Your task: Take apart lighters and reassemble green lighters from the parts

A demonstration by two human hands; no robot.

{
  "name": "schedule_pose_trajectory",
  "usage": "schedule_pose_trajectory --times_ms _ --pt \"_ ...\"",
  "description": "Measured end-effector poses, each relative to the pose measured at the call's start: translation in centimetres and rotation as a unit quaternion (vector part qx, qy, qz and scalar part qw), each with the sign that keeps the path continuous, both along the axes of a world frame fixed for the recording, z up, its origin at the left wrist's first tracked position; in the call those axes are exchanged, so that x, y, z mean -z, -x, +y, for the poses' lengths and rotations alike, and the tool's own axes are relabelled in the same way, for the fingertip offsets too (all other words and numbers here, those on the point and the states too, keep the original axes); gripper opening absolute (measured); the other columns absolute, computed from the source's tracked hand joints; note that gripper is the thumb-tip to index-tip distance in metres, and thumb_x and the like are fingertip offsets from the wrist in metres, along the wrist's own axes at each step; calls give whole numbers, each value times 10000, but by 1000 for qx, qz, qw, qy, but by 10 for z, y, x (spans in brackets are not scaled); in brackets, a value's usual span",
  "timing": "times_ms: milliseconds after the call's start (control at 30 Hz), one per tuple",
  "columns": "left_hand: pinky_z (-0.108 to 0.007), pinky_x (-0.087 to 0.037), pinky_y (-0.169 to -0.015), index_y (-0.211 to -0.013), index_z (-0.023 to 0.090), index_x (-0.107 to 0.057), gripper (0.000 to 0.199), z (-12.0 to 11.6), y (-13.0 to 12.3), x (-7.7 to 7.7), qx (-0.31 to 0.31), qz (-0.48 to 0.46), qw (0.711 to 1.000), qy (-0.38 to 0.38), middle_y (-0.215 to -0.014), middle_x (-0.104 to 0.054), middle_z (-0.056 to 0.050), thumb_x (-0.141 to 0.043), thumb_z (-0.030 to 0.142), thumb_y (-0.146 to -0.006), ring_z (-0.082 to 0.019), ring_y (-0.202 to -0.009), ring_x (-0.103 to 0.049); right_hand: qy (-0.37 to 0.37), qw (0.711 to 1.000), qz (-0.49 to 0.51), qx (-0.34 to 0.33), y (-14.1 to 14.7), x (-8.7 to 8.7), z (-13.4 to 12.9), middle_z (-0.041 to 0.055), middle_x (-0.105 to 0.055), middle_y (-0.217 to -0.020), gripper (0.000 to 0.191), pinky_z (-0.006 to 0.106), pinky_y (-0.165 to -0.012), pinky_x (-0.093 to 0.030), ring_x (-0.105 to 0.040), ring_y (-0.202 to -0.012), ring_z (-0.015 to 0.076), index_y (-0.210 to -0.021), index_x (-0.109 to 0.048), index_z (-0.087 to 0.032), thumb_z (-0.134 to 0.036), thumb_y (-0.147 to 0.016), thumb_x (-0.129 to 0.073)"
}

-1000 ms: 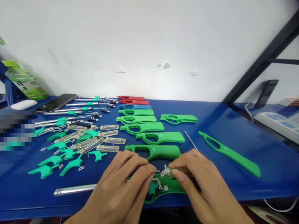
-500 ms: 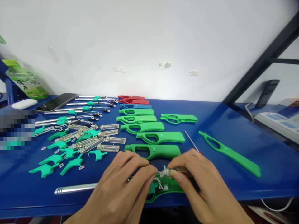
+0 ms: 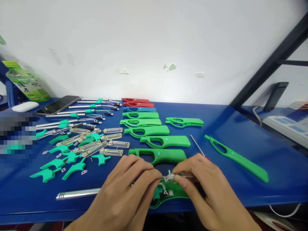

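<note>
Pinched between the thumb and fingers of my right hand [image 3: 204, 189] is a clear lighter fuel tank [image 3: 184, 175], its valve end pointing left. My left hand [image 3: 130, 189] is closed, its fingertips right by that valve; what they grip is hidden. A small pale clip [image 3: 166, 179] shows at the valve, between the two hands. Below them lies an open green lighter shell half [image 3: 178, 192], with white wires [image 3: 164, 188] and a teal trigger [image 3: 157, 193] inside. The silver lighter tube [image 3: 78, 194] sticks out to the left from under my left hand.
Beyond my hands lies a column of lighter bodies [image 3: 170, 156], green, blue and red. Left are loose tanks [image 3: 112, 152], triggers [image 3: 45, 175] and wired metal tubes [image 3: 72, 115]. A screwdriver [image 3: 197, 145] and a green shell half [image 3: 238, 158] lie right. A phone [image 3: 59, 105] and bottle [image 3: 27, 81] stay back left.
</note>
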State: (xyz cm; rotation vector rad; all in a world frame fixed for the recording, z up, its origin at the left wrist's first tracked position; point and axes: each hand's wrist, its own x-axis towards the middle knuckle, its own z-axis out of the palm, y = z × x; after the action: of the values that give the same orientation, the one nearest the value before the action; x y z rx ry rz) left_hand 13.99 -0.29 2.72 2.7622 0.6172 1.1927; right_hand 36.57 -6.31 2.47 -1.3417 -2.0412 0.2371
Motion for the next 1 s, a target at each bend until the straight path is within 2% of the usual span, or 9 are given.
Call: schedule_pose_trajectory --times_ms 467,633,867,1000 --pt "-318 -509 -893 -1103 150 -663 191 0 0 1 6 -4 1000 9 -994 -751 -15 -562 5 -1030 -160 -924 -620 8 1000 4 1 0 0 0 -59 -732 -922 68 321 -756 -460 -643 -797 153 -1113 -591 -281 -261 -1132 -529" --pt "-321 -493 -877 -1091 141 -651 183 0 1 3 11 -3 1000 10 -981 -730 -16 -563 -5 -1026 -160 -917 -584 -11 1000 12 -12 1 -1 1 -87 -744 -931 67 311 -783 -446 -651 -783 131 -1102 -589 -284 -220 -1114 -575" --pt "-317 -501 -862 -1099 141 -641 171 1 0 3 10 4 1000 10 -990 -730 -19 -538 14 -1047 -156 -911 -588 -33 999 5 -21 1 0 3 -71 -771 -928 53 305 -770 -453 -649 -749 137 -1076 -606 -258 -234 -1116 -581" --pt "-317 -508 -870 -1096 137 -641 172 1 0 2 8 9 1000 0 -983 -733 -21 -529 14 -1051 -158 -916 -598 -44 999 -4 -29 2 -1 3 -61 -732 -855 82 299 -747 -449 -630 -709 135 -1054 -627 -245 -242 -1121 -580"
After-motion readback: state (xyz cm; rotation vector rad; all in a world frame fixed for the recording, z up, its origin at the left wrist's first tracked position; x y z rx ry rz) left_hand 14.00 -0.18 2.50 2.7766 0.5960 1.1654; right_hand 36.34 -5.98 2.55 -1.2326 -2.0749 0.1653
